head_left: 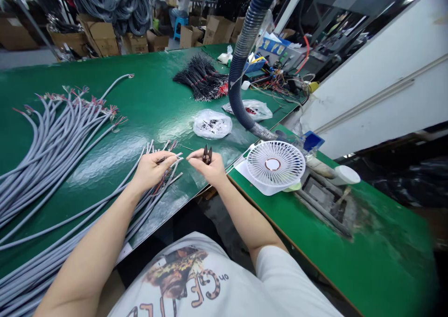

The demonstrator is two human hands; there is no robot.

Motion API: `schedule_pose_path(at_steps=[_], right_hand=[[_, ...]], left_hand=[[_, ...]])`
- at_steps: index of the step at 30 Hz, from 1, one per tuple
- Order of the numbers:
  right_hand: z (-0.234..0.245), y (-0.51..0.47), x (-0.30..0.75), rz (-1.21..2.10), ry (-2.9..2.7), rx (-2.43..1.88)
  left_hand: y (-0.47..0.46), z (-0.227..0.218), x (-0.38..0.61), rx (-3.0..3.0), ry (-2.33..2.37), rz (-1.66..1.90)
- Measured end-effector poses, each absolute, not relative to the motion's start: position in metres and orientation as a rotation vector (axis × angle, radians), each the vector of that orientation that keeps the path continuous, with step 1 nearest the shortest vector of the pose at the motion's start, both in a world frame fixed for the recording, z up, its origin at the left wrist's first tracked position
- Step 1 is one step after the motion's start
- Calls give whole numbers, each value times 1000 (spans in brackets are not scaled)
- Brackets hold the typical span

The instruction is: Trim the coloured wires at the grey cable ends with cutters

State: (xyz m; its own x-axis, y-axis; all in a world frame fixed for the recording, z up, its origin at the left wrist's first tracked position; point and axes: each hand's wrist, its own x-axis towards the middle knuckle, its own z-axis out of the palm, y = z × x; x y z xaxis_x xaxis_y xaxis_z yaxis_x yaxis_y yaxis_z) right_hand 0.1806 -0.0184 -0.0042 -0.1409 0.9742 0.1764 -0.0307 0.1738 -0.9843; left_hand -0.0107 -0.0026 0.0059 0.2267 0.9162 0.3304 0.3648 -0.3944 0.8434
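Observation:
My left hand (153, 168) is closed in a pinch on the end of a grey cable (179, 155), its pale tip poking out past the fingers. Facing it, a short gap away, my right hand (214, 171) is closed round a small pair of nippers (207, 154) whose dark jaws point up and away from me. The thumb and forefinger of that hand come together towards the cable end; whether a wire lies between them I cannot tell. Under and beside my left hand lie more grey cables (87, 227) with stripped ends and thin coloured wires.
A large bundle of grey cables (59, 151) lies at the left. Beyond my hands are plastic bags of small parts (212, 124) and black wire bundles (203, 77). A ribbed hose (237, 70) hangs down near a white fan (276, 165) on the right-hand bench.

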Motion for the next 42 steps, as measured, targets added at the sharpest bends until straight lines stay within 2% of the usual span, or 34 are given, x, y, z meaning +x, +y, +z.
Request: schedule_pose_path(at_steps=[2, 5, 11, 19, 24, 30, 42], right_hand=[[9, -14, 191, 927, -1559, -1063], [16, -10, 199, 791, -1820, -1033], [15, -6, 193, 767, -1956, -972], [10, -4, 174, 1009, -1618, -1092], [3, -9, 161, 943, -1499, -1101], [19, -17, 170, 729, -1731, -1064], [38, 8, 201, 576, -2474, -795]], left_hand=[[-5, 9, -9, 1815, 1152, 1080], [-6, 12, -10, 1751, 1101, 996], [-8, 16, -13, 1671, 1029, 888], [-7, 15, -12, 1698, 1051, 943], [-6, 11, -10, 1806, 1060, 965], [-10, 13, -6, 1846, 1061, 834], [-10, 16, -10, 1675, 968, 606]])
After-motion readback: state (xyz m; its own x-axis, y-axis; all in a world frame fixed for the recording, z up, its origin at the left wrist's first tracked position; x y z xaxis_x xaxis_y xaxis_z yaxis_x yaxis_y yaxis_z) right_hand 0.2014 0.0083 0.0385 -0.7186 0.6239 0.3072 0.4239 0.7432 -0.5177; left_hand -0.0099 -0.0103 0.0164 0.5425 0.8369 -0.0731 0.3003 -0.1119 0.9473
